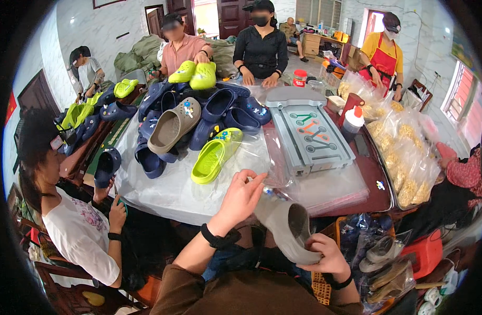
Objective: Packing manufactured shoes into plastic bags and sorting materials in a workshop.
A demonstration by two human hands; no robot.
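By the desk's (178,199) near edge, the right grip (327,254) pinches a grey clog (280,223), the left grip (236,202) curls, hold unclear, apart from a lime clog (209,160).

I wear a brown top (241,296) (its left sleeve (174,289) stops around the elbow). My left hand (240,202) and right hand (329,255) are bare, with a black left wristband (211,239) and black right wristband (339,283).

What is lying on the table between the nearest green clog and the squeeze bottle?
In the head view, a grey plastic panel lies between them, with clear plastic film nearer the green clog.
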